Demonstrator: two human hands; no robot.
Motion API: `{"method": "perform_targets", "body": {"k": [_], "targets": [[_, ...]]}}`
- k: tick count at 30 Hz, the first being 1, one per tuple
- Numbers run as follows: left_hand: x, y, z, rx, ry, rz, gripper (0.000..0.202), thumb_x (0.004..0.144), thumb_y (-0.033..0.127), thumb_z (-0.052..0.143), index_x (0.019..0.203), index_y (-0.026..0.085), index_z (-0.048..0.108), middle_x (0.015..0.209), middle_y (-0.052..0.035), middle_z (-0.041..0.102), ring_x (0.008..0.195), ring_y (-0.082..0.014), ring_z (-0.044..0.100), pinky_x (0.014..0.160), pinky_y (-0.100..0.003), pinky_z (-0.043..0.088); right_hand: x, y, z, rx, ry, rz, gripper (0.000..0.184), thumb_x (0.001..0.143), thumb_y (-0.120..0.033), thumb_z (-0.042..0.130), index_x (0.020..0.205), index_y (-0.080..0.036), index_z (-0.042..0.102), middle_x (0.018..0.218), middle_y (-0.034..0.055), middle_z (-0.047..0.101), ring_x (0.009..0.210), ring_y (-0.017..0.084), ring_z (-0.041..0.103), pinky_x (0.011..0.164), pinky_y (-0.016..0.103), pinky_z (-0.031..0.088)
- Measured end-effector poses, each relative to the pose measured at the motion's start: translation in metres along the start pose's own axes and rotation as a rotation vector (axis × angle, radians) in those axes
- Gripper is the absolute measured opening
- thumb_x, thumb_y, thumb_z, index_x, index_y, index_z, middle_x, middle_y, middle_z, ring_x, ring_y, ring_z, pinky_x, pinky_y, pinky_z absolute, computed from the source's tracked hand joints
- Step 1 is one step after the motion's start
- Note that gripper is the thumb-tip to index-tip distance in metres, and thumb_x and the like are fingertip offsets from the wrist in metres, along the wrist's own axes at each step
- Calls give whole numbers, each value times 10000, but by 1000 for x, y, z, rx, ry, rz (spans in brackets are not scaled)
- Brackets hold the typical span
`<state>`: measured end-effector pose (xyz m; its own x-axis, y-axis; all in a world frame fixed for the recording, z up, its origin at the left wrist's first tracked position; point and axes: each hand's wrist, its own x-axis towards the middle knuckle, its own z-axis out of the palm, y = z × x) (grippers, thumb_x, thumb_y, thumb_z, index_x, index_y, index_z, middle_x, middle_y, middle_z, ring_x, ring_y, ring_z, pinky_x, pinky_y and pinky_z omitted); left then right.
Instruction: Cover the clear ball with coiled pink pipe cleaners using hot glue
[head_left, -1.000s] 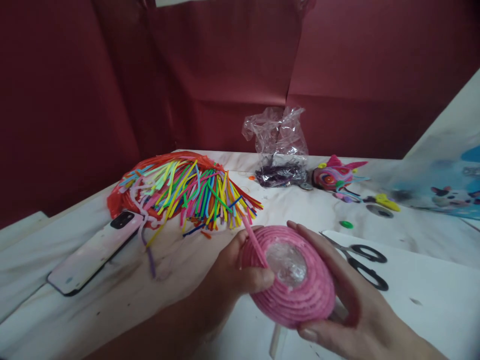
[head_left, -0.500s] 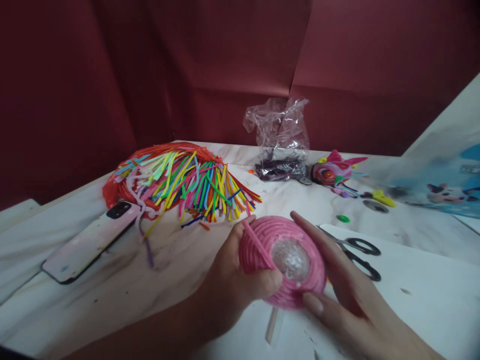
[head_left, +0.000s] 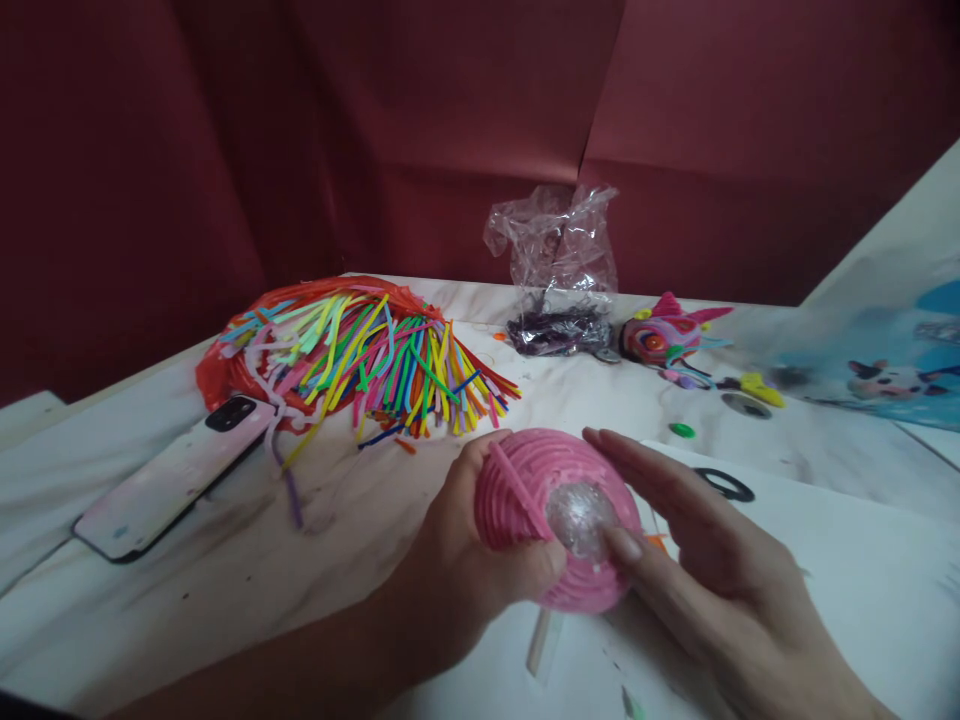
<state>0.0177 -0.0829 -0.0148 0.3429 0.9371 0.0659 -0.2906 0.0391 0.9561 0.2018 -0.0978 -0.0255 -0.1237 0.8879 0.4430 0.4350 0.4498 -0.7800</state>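
A ball wound with pink pipe cleaner (head_left: 517, 495) is held over the white sheet in front of me. At its near end a round patch of clear, shiny ball (head_left: 579, 518) is uncovered. My left hand (head_left: 480, 545) grips it from the left, with the thumb pressing a straight pink strand against the side. On the right, my right hand (head_left: 705, 560) cups the ball, thumb tip at the edge of the clear patch and fingers along the upper right. Black-handled scissors (head_left: 726, 485) lie partly hidden behind my right hand.
Multicoloured pipe cleaners (head_left: 390, 365) spill from a red bag (head_left: 214, 375), beside a phone (head_left: 176, 480). Further back are a clear bag with dark strands (head_left: 562, 325) and a pink pipe-cleaner figure (head_left: 660, 338). A white sheet (head_left: 847, 560) and small scraps lie on the right.
My right hand has shifted, its thumb moving up from the ball's lower edge to the clear patch. More of the scissors is now covered. My left hand keeps its hold.
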Motion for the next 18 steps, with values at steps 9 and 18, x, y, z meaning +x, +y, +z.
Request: {"method": "perform_targets", "body": {"k": [9, 18], "targets": [[1, -2, -2, 55, 58, 8, 520, 651, 163, 682, 1140, 186, 509, 993, -45, 629, 959, -253, 576, 859, -395, 444, 0, -9, -7, -232, -46, -436, 140, 877, -73, 513, 950, -190, 542, 879, 25, 555, 819, 112, 565, 682, 202, 489], [1, 2, 2, 116, 68, -9, 513, 634, 151, 679, 1116, 198, 513, 985, -29, 623, 908, -222, 567, 842, -363, 443, -2, -14, -5, -442, -101, -539, 80, 887, -97, 490, 893, -163, 534, 742, 46, 569, 647, 144, 549, 539, 245, 468]]}}
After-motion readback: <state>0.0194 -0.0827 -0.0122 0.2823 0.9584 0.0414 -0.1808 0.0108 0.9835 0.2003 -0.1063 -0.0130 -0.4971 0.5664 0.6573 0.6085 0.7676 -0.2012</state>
